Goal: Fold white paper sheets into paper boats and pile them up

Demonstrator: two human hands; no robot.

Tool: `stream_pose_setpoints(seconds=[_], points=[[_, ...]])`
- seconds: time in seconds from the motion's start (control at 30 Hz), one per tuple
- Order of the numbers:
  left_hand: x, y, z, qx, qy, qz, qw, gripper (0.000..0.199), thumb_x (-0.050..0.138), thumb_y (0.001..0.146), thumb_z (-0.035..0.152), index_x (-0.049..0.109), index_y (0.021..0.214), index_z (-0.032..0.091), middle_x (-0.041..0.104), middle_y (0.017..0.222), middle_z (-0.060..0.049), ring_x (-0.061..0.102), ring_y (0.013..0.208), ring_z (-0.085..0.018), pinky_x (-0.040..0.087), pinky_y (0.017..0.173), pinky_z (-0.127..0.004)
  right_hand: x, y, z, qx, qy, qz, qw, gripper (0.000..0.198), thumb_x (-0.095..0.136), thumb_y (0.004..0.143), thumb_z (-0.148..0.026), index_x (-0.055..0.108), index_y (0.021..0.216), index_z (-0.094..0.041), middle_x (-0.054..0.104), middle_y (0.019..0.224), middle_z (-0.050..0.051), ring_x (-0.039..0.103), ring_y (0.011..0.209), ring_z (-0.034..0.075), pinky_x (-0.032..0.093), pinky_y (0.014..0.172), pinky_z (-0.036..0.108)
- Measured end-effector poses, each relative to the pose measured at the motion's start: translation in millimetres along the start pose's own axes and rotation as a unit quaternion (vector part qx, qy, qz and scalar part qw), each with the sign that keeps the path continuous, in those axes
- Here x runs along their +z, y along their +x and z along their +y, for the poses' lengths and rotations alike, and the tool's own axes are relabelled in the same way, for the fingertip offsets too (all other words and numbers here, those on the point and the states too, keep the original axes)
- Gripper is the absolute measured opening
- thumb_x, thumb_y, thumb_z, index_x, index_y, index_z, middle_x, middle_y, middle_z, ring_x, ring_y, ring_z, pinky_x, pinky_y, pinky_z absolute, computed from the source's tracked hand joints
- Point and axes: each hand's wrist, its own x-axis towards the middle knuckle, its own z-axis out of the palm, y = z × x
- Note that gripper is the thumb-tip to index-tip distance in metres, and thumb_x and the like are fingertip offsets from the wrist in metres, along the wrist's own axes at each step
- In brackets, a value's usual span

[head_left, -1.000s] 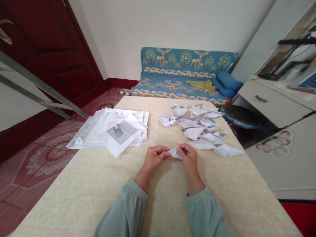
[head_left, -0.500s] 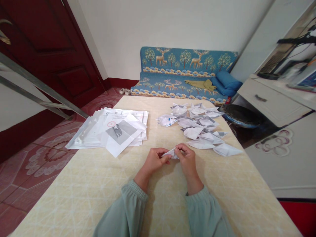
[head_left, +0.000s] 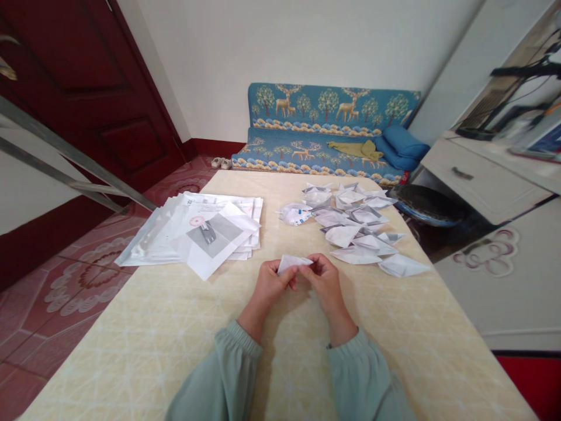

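Between my hands is a small folded piece of white paper, held just above the table in front of me. My left hand pinches its left part, thumb on the near side. With thumb and fingers closed, my right hand grips the pointed right end. Part of the paper is hidden behind my fingers. Beyond my right hand lie several folded paper boats in white and grey. To the left sits a stack of paper sheets, with a loose creased sheet bearing a dark printed picture on top.
A patterned cream cloth covers the table. Behind it stands a blue sofa with deer prints. At the right are a white cabinet and a dark round pan. A metal frame leans at the left.
The folded paper has been turned and raised in my fingers, so a broader white face shows. My hands have shifted slightly, with the thumbs now closer together.
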Motion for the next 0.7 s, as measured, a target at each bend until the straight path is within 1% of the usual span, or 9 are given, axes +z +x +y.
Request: stream_pose_setpoints(seconds=[0.07, 0.1, 0.27, 0.37, 0.43, 0.6, 0.7], points=[[0.2, 1.0, -0.7, 0.003, -0.017, 0.001, 1.000, 0.026, 0.064, 0.074, 0.032, 0.062, 0.059, 0.010, 0.061, 0.050, -0.002, 0.053, 0.042, -0.010, 0.036, 0.043, -0.018, 1.9, -0.4, -0.3, 0.019, -0.004, -0.036, 0.999, 0.019, 0.070, 0.067, -0.031, 0.057, 0.070, -0.018, 0.057, 0.057, -0.004, 0.051, 0.053, 0.012, 0.038, 0.051, 0.023], [0.7, 0.9, -0.9, 0.006, -0.020, 0.000, 1.000, 0.026, 0.064, 0.074, 0.031, 0.063, 0.059, 0.010, 0.061, 0.051, -0.002, 0.053, 0.042, -0.010, 0.036, 0.043, -0.018, 2.9, -0.9, -0.8, 0.022, -0.002, -0.043, 0.999, 0.018, 0.069, 0.068, -0.031, 0.057, 0.069, -0.018, 0.056, 0.055, -0.004, 0.049, 0.051, 0.011, 0.037, 0.050, 0.022], [3.3, -1.2, 0.0, 0.022, -0.009, 0.009, 1.000, 0.030, 0.065, 0.074, 0.034, 0.063, 0.057, 0.009, 0.060, 0.048, -0.002, 0.053, 0.042, -0.010, 0.038, 0.044, -0.019, 5.3, -3.7, -1.5, 0.009, -0.008, -0.001, 1.000, 0.018, 0.067, 0.069, -0.031, 0.056, 0.064, -0.017, 0.051, 0.052, -0.006, 0.043, 0.048, 0.009, 0.031, 0.047, 0.021], [3.6, -1.9, 0.0, 0.020, -0.007, 0.005, 1.000, 0.031, 0.065, 0.075, 0.035, 0.064, 0.058, 0.009, 0.060, 0.047, -0.003, 0.052, 0.042, -0.010, 0.038, 0.044, -0.019, 3.5, -3.9, 0.7, 0.002, -0.010, 0.007, 1.000, 0.022, 0.066, 0.072, -0.032, 0.055, 0.060, -0.017, 0.048, 0.049, -0.006, 0.041, 0.048, 0.009, 0.029, 0.047, 0.021], [3.2, -1.8, -0.5, 0.018, -0.006, 0.003, 1.000, 0.030, 0.066, 0.074, 0.035, 0.065, 0.060, 0.008, 0.061, 0.048, -0.003, 0.052, 0.041, -0.010, 0.037, 0.044, -0.019, 1.9, -3.5, 2.8, 0.003, -0.006, 0.007, 1.000, 0.024, 0.065, 0.073, -0.033, 0.055, 0.059, -0.017, 0.048, 0.048, -0.005, 0.041, 0.048, 0.009, 0.029, 0.048, 0.021], [1.9, -1.2, -2.0, 0.019, -0.014, -0.010, 1.000, 0.030, 0.067, 0.074, 0.036, 0.067, 0.064, 0.008, 0.062, 0.051, -0.004, 0.054, 0.043, -0.011, 0.038, 0.044, -0.019, -1.7, -2.4, 8.2, 0.018, 0.031, -0.004, 0.999, 0.028, 0.060, 0.078, -0.036, 0.058, 0.058, -0.017, 0.054, 0.051, -0.003, 0.046, 0.050, 0.011, 0.032, 0.051, 0.023], [1.6, -1.1, -2.5, 0.014, -0.023, -0.018, 0.999, 0.030, 0.067, 0.074, 0.036, 0.067, 0.065, 0.008, 0.063, 0.054, -0.004, 0.055, 0.043, -0.011, 0.038, 0.043, -0.019, -3.2, -3.0, 10.3, 0.021, 0.042, -0.007, 0.999, 0.032, 0.059, 0.080, -0.037, 0.057, 0.055, -0.017, 0.054, 0.050, -0.003, 0.046, 0.049, 0.011, 0.032, 0.051, 0.023]])
